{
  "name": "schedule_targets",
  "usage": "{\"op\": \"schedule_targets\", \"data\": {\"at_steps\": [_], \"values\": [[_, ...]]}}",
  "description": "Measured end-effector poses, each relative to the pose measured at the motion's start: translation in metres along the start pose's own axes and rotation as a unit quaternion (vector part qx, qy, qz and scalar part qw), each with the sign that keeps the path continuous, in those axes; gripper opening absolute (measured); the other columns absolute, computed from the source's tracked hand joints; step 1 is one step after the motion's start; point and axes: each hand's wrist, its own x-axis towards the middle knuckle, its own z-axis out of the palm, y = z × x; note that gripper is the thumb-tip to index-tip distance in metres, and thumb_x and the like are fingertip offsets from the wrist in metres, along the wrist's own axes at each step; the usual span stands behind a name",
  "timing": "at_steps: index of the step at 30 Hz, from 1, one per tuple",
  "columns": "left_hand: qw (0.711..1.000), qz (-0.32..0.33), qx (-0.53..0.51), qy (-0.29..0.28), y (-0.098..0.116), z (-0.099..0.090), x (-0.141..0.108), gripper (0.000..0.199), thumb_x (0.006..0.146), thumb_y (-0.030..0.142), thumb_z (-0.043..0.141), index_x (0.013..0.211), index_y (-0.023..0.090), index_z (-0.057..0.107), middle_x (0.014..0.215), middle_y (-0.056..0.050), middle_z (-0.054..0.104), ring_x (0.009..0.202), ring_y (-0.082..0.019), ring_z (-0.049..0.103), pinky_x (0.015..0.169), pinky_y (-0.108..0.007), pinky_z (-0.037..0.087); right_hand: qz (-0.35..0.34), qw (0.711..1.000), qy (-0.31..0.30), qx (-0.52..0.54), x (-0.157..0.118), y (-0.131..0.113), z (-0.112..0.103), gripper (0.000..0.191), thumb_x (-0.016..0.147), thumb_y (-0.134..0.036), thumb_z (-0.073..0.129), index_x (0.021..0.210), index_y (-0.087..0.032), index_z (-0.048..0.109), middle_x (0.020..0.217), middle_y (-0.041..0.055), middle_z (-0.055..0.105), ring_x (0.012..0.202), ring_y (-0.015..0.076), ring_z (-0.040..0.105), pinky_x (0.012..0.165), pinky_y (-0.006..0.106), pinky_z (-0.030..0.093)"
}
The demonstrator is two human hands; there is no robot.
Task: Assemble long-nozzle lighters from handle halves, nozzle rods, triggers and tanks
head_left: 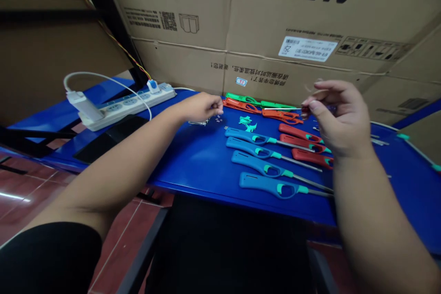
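My right hand [344,119] is raised over the right part of the table, its fingers wrapped around a screwdriver. The thin metal shaft [283,109] points left across the orange shells, and most of the dark reddish handle is hidden in my palm. Farther left, my left hand [204,106] has its fingertips pinched together; anything between them is too small to make out. Just by those fingertips lie tiny loose pieces [218,119] and a small pile of metal parts [200,122]. Teal trigger pieces [247,122] lie between my hands.
Several blue long-neck lighters [268,184] lie in a row on the blue table [193,165]. Red lighter bodies [301,143], orange shells [243,104] and green shells [243,98] lie behind. A power strip [127,105] is at left; a large cardboard box [255,23] stands behind.
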Motion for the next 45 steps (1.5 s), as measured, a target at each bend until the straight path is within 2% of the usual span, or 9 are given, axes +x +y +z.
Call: {"op": "schedule_targets", "data": {"at_steps": [10,16,20,23,26,29,32,39,45], "values": [[0.996,0.003,-0.023,-0.085,0.004,0.03,0.017,0.016,0.088,0.024,0.055,0.094,0.015,0.066,0.092,-0.005,0.071,0.077,-0.013,0.061,0.071,-0.022,0.04,0.01,0.998,-0.023,0.05,-0.002,-0.002,0.003,0.026,0.091,-0.026,0.059,0.116,-0.029,0.055,0.093,0.0067,0.065,0.085,0.0215,0.064,0.08,0.039,0.055],[0.996,0.011,-0.009,-0.083,0.003,0.029,0.015,0.018,0.09,0.027,0.052,0.092,0.016,0.066,0.088,-0.003,0.071,0.074,-0.013,0.061,0.069,-0.022,0.04,-0.03,0.956,0.12,0.267,-0.006,-0.003,-0.014,0.035,0.071,-0.021,0.079,0.104,-0.031,0.072,0.097,0.0013,0.068,0.077,0.0153,0.061,0.07,0.033,0.056],[0.998,0.006,-0.032,-0.047,-0.001,0.022,0.011,0.033,0.096,0.038,0.042,0.092,0.015,0.065,0.084,-0.005,0.071,0.072,-0.014,0.062,0.068,-0.023,0.042,0.029,0.927,0.181,0.328,-0.03,-0.018,-0.032,0.042,0.073,-0.013,0.068,0.096,-0.046,0.076,0.108,-0.0068,0.068,0.076,0.011,0.057,0.072,0.028,0.051],[0.999,0.004,-0.051,-0.011,-0.002,0.015,0.006,0.038,0.098,0.04,0.038,0.096,0.014,0.064,0.085,-0.005,0.071,0.072,-0.014,0.063,0.069,-0.023,0.043,0.082,0.911,0.204,0.348,-0.053,-0.03,-0.031,0.044,0.074,-0.013,0.057,0.099,-0.045,0.076,0.095,-0.0011,0.065,0.068,0.0135,0.05,0.061,0.03,0.045],[0.999,0.043,-0.031,0.0,0.001,0.015,0.004,0.04,0.097,0.043,0.04,0.094,0.013,0.066,0.084,-0.005,0.07,0.074,-0.015,0.062,0.069,-0.023,0.043,0.197,0.92,0.091,0.327,-0.077,-0.038,-0.011,0.036,0.075,-0.029,0.054,0.101,-0.03,0.077,0.062,0.0006,0.046,0.053,0.0148,0.037,0.049,0.03,0.033],[0.995,0.101,-0.007,-0.007,0.007,0.02,0.006,0.039,0.097,0.043,0.042,0.094,0.014,0.068,0.084,-0.005,0.07,0.073,-0.015,0.061,0.068,-0.024,0.042,0.254,0.96,-0.064,0.095,-0.098,-0.044,0.015,0.033,0.086,-0.045,0.053,0.085,-0.021,0.075,0.056,-0.0017,0.042,0.053,0.0142,0.039,0.051,0.029,0.033],[0.987,0.16,-0.007,-0.01,0.015,0.026,0.007,0.033,0.096,0.04,0.048,0.099,0.015,0.07,0.09,-0.007,0.071,0.077,-0.015,0.062,0.072,-0.025,0.043,0.225,0.948,-0.193,-0.117,-0.115,-0.052,0.038,0.037,0.084,-0.055,0.06,0.096,-0.022,0.072,0.061,-0.0026,0.048,0.056,0.0141,0.046,0.054,0.028,0.034],[0.95,0.305,-0.055,-0.043,0.043,0.03,0.001,0.024,0.093,0.033,0.062,0.111,0.022,0.074,0.093,-0.007,0.069,0.084,-0.015,0.063,0.075,-0.025,0.047,0.21,0.902,-0.232,-0.298,-0.125,-0.062,0.054,0.062,0.087,-0.047,0.056,0.143,-0.023,0.051,0.092,0.007,0.072,0.078,0.0233,0.065,0.064,0.031,0.043],[0.93,0.347,-0.028,-0.117,0.064,0.033,-0.005,0.025,0.094,0.031,0.061,0.113,0.023,0.075,0.083,-0.004,0.065,0.072,-0.014,0.06,0.063,-0.024,0.045,0.175,0.874,-0.293,-0.346,-0.109,-0.061,0.054,0.067,0.088,-0.051,0.052,0.149,-0.022,0.047,0.115,0.0109,0.074,0.099,0.0329,0.069,0.077,0.042,0.052]]}}
